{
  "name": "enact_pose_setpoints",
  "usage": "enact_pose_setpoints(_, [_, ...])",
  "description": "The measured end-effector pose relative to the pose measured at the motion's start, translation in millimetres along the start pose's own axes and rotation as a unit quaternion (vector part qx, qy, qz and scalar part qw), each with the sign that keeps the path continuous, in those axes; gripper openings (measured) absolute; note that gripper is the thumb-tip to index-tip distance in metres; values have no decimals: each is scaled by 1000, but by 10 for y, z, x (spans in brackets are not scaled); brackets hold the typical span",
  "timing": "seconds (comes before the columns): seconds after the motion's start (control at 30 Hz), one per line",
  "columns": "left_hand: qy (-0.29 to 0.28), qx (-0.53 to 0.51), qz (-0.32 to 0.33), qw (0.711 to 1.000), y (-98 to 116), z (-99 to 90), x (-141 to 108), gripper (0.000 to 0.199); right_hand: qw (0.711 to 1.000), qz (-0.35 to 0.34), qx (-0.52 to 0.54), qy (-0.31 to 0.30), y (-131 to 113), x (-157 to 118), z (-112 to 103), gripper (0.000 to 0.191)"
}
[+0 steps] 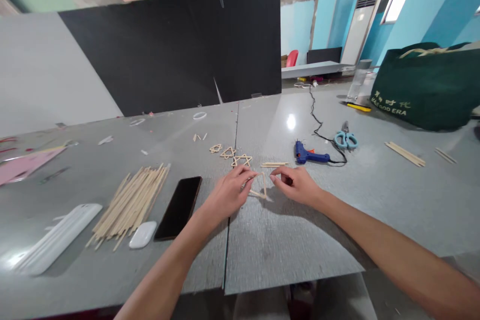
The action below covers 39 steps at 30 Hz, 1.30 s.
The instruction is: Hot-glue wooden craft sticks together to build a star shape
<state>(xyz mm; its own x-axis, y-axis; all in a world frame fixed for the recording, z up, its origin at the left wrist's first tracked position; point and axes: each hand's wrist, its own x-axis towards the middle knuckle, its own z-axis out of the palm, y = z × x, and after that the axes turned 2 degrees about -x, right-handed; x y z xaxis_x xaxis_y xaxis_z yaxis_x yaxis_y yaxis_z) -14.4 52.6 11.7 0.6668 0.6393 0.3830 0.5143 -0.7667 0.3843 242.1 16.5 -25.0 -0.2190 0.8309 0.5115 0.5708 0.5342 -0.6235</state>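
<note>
Between my hands is a small triangle of thin wooden sticks (pixel 265 186), raised at an angle off the table. My left hand (pixel 234 187) pinches its upper left part between thumb and fingers, covering part of it. My right hand (pixel 296 182) is just to the right, its thumb and index finger bent, slightly apart and close to the triangle without visibly touching it. Beyond the hands lie several short sticks (pixel 275 164) and a row of three stick stars, the nearest star (pixel 242 160) being the largest.
Right of centre are a blue glue gun (pixel 311 154), its black cord, light-blue scissors (pixel 345 139) and a yellow cutter (pixel 358 106). A green bag (pixel 427 87) stands behind. On the left are a phone (pixel 179 207), a white case (pixel 143 235) and a stick pile (pixel 131 202).
</note>
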Motion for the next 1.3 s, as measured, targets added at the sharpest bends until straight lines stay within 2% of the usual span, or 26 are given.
enact_pose_setpoints(0.1, [61,-53,10,997,98,10,8,22,999,-5,39,3,-15,-28,36,34])
enact_pose_setpoints(0.2, [95,-101,34,990,161,22,20,15,999,-29,41,18,-12,-51,52,30])
enact_pose_setpoints(0.57, [93,-146,103,979,279,18,26,12,984,-140,-19,110,-5,-44,42,20])
enact_pose_setpoints(0.83, [83,-143,109,980,227,54,9,15,979,-169,-48,105,41,-38,59,20])
enact_pose_setpoints(0.97, [117,-138,122,976,232,75,5,14,975,-176,-69,116,42,-36,56,22])
enact_pose_setpoints(1.13, [174,-126,94,972,323,138,5,17,973,-175,-100,116,42,-31,3,21])
enact_pose_setpoints(1.3, [188,-167,8,968,411,271,-3,9,961,-205,-156,100,50,-43,-20,23])
